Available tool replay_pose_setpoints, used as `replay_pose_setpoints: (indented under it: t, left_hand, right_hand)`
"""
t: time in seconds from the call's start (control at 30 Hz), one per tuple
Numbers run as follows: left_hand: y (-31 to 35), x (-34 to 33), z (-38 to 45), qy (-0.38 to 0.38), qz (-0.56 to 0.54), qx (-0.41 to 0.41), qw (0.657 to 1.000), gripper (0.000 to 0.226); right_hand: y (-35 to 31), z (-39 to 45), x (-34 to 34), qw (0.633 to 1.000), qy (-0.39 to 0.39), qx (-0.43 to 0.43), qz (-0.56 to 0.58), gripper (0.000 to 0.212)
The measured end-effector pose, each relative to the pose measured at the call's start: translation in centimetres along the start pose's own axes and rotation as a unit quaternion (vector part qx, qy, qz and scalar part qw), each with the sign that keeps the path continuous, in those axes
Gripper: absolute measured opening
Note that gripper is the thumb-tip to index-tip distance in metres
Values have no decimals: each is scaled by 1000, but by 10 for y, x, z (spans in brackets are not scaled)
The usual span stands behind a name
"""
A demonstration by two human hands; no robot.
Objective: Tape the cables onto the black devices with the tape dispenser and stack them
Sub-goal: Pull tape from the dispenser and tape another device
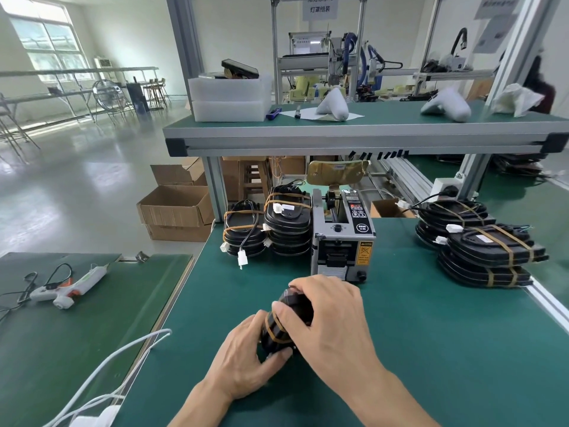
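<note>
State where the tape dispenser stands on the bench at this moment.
In the head view the tape dispenser stands mid-bench on the green mat, just beyond the person's hands, with stacks of black devices close on its left.

Daylight from a large window (46, 41) falls on the glossy floor (77, 186) beside green-topped benches (431, 334).

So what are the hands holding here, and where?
Both hold one black device: left hand grips its near end, right hand covers its top and far end.
</note>
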State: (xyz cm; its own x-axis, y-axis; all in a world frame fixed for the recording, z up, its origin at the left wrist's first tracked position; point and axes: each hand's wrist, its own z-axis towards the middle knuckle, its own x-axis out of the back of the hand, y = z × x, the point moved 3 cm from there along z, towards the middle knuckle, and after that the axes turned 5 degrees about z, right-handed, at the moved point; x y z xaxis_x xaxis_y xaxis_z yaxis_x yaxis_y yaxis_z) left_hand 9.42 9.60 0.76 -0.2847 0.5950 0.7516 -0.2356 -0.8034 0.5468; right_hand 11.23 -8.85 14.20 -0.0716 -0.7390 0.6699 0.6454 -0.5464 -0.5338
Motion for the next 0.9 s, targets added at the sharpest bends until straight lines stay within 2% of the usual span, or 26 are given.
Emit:
replay_pose_setpoints:
  t: [0.07,0.13,0.23,0.33,0.43,0.9]
  left_hand:
    - [2,1,0,4,3,-12,1000,38]
    - [4,1,0,11,4,-27,1000,30]
    - [4,1,1,23,12,-37,999,36]
    - [3,0,1,26,19,-41,999,39]
    - [4,1,1,24,20,-46,998,38]
    - [5,2,1,32,24,-54,998,41]
  right_hand:
    - [3,1,4,999,-6,6,52,34]
    - [13,7,15,987,24,-25,156,33]
    - [54,28,28,945,114,-162,260,14]
    - [104,46,18,905,115,-309,268,14]
    - [131,54,-1,883,100,-386,248,21]
    - [139,81,-25,862,131,-437,220,18]
